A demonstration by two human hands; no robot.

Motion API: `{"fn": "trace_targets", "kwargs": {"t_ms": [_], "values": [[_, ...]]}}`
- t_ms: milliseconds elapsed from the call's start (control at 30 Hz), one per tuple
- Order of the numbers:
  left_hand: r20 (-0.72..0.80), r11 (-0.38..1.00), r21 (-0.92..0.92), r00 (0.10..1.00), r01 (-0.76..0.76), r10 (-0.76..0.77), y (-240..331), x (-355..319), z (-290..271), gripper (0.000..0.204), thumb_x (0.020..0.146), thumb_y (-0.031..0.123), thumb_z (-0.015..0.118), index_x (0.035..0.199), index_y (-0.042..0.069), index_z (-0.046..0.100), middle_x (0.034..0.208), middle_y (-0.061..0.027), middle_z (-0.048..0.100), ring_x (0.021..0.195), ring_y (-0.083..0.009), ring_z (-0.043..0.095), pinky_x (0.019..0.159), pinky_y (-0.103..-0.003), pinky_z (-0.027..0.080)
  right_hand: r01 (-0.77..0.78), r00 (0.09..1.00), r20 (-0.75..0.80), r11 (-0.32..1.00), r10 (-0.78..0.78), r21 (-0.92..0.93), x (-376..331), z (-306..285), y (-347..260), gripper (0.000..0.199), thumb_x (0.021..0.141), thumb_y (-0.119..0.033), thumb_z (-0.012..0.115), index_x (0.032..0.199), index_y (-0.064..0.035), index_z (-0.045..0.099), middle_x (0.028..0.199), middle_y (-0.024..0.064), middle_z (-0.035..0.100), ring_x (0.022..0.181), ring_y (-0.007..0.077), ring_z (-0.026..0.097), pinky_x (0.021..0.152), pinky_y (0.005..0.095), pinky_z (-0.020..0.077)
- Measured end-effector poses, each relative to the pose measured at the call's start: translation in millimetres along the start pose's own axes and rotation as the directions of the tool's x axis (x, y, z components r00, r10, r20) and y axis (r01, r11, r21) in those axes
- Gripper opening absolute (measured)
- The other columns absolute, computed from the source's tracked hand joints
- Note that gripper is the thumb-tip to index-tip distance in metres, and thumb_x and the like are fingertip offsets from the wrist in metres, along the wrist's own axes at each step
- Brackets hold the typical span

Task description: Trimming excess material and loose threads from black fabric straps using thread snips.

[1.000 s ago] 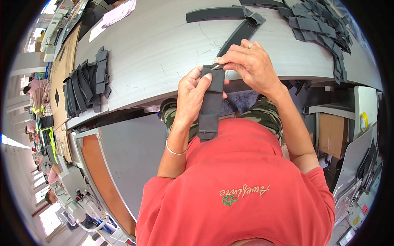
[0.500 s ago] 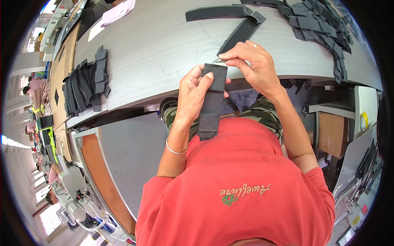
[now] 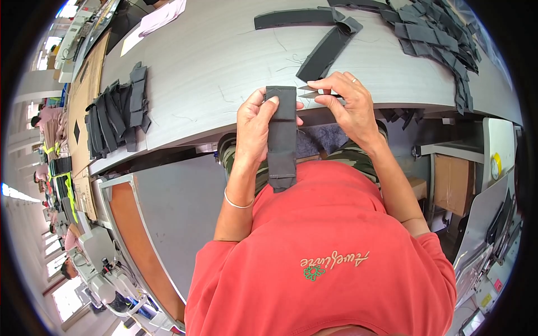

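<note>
A dark grey fabric strip (image 3: 281, 131) hangs lengthwise over my lap, its far end level with the table edge. My left hand (image 3: 256, 122) is closed on it near that end, thumb pressed on top and fingertips showing at the right side. Just right of the strip, my right hand (image 3: 353, 106) pinches a small pair of thread snips (image 3: 307, 92), mostly hidden in the fingers. Its two pointed blades are spread apart and aimed at the strip's edge, with a small gap between. Beyond them lies another folded dark strip (image 3: 326, 55) on the table.
On the pale table (image 3: 196, 61), a row of dark strips (image 3: 115, 112) lies at the left and a larger heap (image 3: 434, 39) at the far right. Loose thread ends are scattered between. Pink and white papers (image 3: 159, 19) rest at the far left. A cardboard box (image 3: 450, 182) stands below, right.
My left hand and the strip have shifted slightly left. My right hand has turned and moved slightly down, so the snips' spread blades now show beside the strip.
</note>
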State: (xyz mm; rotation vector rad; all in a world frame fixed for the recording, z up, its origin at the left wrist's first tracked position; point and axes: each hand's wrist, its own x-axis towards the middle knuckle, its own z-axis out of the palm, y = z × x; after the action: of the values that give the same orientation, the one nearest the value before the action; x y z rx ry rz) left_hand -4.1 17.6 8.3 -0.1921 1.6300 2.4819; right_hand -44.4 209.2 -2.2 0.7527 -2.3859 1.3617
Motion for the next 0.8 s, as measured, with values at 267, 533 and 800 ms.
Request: {"fn": "trace_targets", "kwargs": {"t_ms": [267,533,800], "values": [[-0.001,1.000,0.021,1.000,-0.001,0.001,1,-2,2,0.020,0.095,0.010,0.043,0.106,-0.004,0.052,0.093,-0.0203,0.066,0.067,-0.0225,0.067,0.056,-0.030,0.057,0.092,0.993,-0.070,0.992,-0.098,-0.084,2,6,-2,0.015,0.076,-0.013,0.070,0.091,-0.0140,0.068,0.076,-0.0034,0.062,0.066,0.0187,0.049,0.063,0.0311,0.0361],[0.011,1.000,0.008,1.000,-0.016,0.016,-2,-2,1,0.027,0.095,0.009,0.043,0.118,-0.002,0.050,0.094,-0.0203,0.066,0.068,-0.0231,0.067,0.058,-0.031,0.057,0.171,0.980,-0.049,0.939,-0.194,-0.298,4,5,-3,0.014,0.076,-0.014,0.071,0.090,-0.0164,0.069,0.071,-0.0047,0.059,0.064,0.0180,0.047,0.059,0.0319,0.0335],[-0.025,1.000,-0.011,1.000,0.006,-0.006,-4,-1,-3,0.037,0.096,0.012,0.040,0.131,0.001,0.047,0.095,-0.0183,0.066,0.081,-0.0229,0.067,0.068,-0.034,0.057,-0.009,0.995,0.100,0.998,0.003,0.061,6,20,-28,0.013,0.075,-0.013,0.070,0.087,-0.0096,0.067,0.075,0.0030,0.063,0.073,0.0241,0.060,0.068,0.0313,0.0456]]}}
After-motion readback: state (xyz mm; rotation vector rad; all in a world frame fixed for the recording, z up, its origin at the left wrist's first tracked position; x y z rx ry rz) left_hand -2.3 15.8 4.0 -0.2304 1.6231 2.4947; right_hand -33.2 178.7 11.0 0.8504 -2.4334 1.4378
